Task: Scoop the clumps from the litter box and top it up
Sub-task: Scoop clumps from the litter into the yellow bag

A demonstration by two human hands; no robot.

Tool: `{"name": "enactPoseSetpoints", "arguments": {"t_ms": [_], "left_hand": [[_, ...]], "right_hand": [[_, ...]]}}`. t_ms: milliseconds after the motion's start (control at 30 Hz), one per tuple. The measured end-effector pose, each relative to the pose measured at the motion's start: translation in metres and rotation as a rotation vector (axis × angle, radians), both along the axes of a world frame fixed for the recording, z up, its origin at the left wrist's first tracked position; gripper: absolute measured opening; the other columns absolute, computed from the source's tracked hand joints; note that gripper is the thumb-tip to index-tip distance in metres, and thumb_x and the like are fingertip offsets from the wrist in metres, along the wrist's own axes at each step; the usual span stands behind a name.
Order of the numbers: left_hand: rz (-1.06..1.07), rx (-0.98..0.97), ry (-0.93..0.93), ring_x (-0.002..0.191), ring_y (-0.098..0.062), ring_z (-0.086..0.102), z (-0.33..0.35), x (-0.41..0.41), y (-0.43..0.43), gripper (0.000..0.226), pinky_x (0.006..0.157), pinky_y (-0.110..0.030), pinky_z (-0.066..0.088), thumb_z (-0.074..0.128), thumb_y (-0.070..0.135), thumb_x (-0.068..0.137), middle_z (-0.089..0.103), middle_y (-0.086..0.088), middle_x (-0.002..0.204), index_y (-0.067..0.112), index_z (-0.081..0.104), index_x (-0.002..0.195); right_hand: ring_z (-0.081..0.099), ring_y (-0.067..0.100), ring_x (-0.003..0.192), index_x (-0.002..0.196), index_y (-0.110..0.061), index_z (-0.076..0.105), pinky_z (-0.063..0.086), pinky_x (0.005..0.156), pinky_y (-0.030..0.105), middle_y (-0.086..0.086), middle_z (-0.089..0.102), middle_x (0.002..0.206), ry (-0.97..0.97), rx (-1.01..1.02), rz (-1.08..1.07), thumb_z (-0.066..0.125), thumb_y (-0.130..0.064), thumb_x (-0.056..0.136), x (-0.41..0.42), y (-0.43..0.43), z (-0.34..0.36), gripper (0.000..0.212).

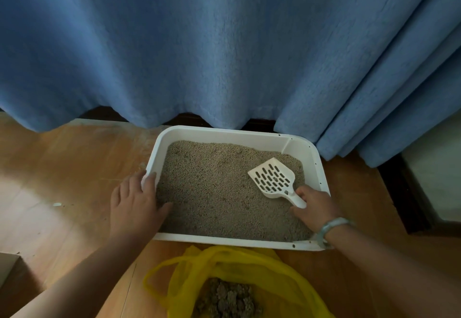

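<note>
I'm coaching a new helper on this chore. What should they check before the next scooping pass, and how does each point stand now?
1. Scoop held firmly: the right hand grips the scoop by its handle. Ok.
2. Box steadied: the left hand rests on the left rim of the litter box. Ok.
3. Scoop blade emptied: no clump lies on it. Ok.
4. Waste bag ready: the yellow bag lies open right in front of the box, with clumps inside. Ok.
5. Clumps remaining in the litter: the surface looks even. Cannot tell.
6. Top-up litter at hand: none in view. Cannot tell.
</note>
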State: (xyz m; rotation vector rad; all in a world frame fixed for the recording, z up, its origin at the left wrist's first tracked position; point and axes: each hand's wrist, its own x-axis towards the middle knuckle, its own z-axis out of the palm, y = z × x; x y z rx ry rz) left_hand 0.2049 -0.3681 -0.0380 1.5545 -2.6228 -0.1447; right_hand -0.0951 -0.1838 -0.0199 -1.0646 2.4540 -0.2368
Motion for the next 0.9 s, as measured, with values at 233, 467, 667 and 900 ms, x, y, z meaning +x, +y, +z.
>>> {"name": "enactPoseSetpoints", "arguments": {"t_ms": [233, 467, 667, 900], "left_hand": [[0.030, 0.157, 0.010, 0.140, -0.032, 0.025, -0.013, 0.003, 0.000, 0.093, 0.110, -0.046, 0.030, 0.060, 0.052, 0.082, 0.019, -0.014, 0.155, 0.005, 0.014, 0.149], [0.075, 0.152, 0.081, 0.138, -0.034, 0.026, -0.017, -0.010, -0.002, 0.094, 0.107, -0.048, 0.033, 0.066, 0.045, 0.080, 0.021, -0.017, 0.153, 0.004, 0.015, 0.148], [0.067, 0.131, 0.116, 0.136, -0.035, 0.031, -0.022, -0.008, -0.003, 0.097, 0.105, -0.050, 0.035, 0.071, 0.043, 0.076, 0.025, -0.017, 0.151, 0.007, 0.017, 0.148], [0.057, 0.126, 0.130, 0.135, -0.034, 0.032, -0.022, -0.008, -0.003, 0.099, 0.104, -0.048, 0.037, 0.073, 0.042, 0.074, 0.025, -0.016, 0.152, 0.008, 0.017, 0.148]], "right_hand": [[0.061, 0.019, 0.086, 0.113, -0.025, 0.057, 0.051, 0.072, 0.030, 0.000, 0.065, 0.101, 0.189, 0.161, 0.119, 0.056, -0.034, 0.088, -0.024, -0.016, 0.005, 0.027], [0.060, 0.020, 0.085, 0.113, -0.026, 0.056, 0.052, 0.073, 0.033, 0.001, 0.063, 0.098, 0.252, 0.198, 0.232, 0.054, -0.033, 0.090, -0.036, -0.044, 0.008, 0.025], [0.060, 0.020, 0.090, 0.122, -0.037, 0.052, 0.049, 0.072, 0.030, -0.001, 0.064, 0.108, 0.311, 0.171, 0.346, 0.054, -0.034, 0.091, -0.048, -0.065, 0.008, 0.032], [0.059, 0.023, 0.099, 0.124, -0.038, 0.051, 0.049, 0.081, 0.034, -0.002, 0.063, 0.118, 0.347, 0.112, 0.504, 0.054, -0.037, 0.090, -0.037, -0.110, 0.005, 0.034]]}}
